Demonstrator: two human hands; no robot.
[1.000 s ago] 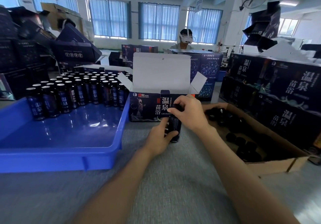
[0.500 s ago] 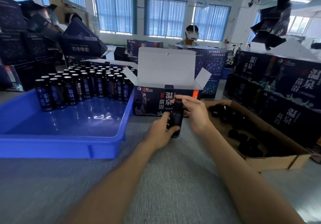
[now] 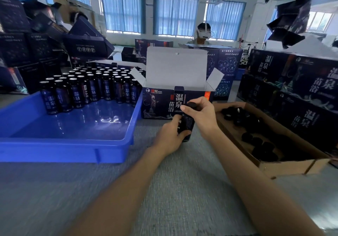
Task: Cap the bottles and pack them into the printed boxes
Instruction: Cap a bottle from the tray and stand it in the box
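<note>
A dark bottle (image 3: 187,123) stands upright on the grey table in front of an open printed box (image 3: 159,102). My left hand (image 3: 169,137) grips its body from the left. My right hand (image 3: 203,115) pinches the black cap (image 3: 191,105) on the bottle's top. Several uncapped bottles (image 3: 91,89) with silver seals stand at the back of a blue tray (image 3: 73,148) on the left. Loose black caps (image 3: 256,137) lie in a shallow cardboard box (image 3: 285,166) on the right.
Stacked printed cartons (image 3: 301,93) rise at the right and at the back left (image 3: 22,49). A person wearing a headset (image 3: 203,34) sits behind the open box. Bare grey table surface (image 3: 164,190) lies near me.
The view shifted slightly; both hands stay on the bottle, with the right hand turned on the cap. The bottle stays in the same spot before the open box.
</note>
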